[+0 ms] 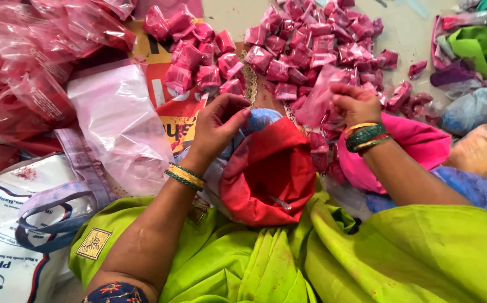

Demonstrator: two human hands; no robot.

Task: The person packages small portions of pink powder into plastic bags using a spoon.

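I sit with a red bag of powder open in my lap, its mouth rolled down, and everything else I place from it. Beyond the bag, two heaps of small filled pink packets already lie folded shut on the floor, which I take as the finished share, and it is large. To the bag's left a loose stack of empty clear plastic bags still waits, and past that a mound of bigger pink-stained bags, so I judge plenty remains to fill.

My right hand is raised just beyond the bag's far right rim, wrist bent, bangles at the cuff, fingers pinched on the top edge of a thin pink-dusted pouch that hangs toward the bag's mouth. My left hand hovers over the bag's left rim, forearm coming up from my green lap, fingers curled inward toward the thumb; whether they grip anything I cannot tell, since the fingertips hide what lies under them. A white printed sack lies far left of the bag, by my knee.
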